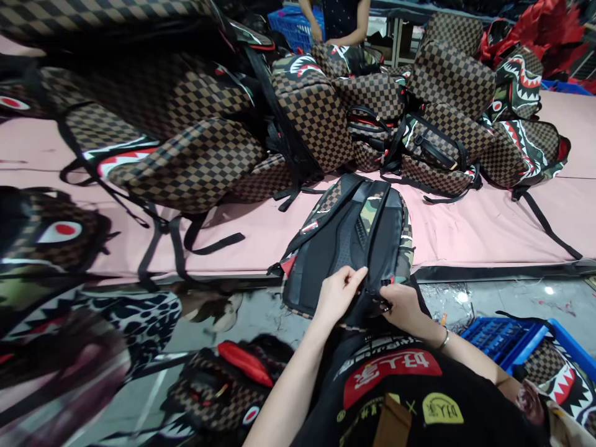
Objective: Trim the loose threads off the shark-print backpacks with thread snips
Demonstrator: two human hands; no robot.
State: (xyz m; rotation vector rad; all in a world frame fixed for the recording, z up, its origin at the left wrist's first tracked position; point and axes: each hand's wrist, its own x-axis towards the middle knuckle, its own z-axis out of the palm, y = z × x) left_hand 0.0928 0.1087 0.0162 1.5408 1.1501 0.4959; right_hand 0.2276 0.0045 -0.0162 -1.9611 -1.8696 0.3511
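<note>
A backpack [316, 267] lies with its black padded back and shoulder straps facing up, its top on the pink table and its lower end over the front edge, against my body. My left hand [342, 288] is closed in a pinch at the strap near the lower middle of the backpack. To its right, my right hand [401, 304] has its fingers closed on a black strap end by the backpack's lower right corner. A small buckle seems to show beside those fingers, too small to make out.
Checkered backpacks with shark-mouth prints [316, 118] are piled along the pink table [465, 230]. Across it stands a person [347, 22] near a blue basket [291, 28]. More bags lie at lower left [209, 385]; a blue crate [493, 341] holds another at right.
</note>
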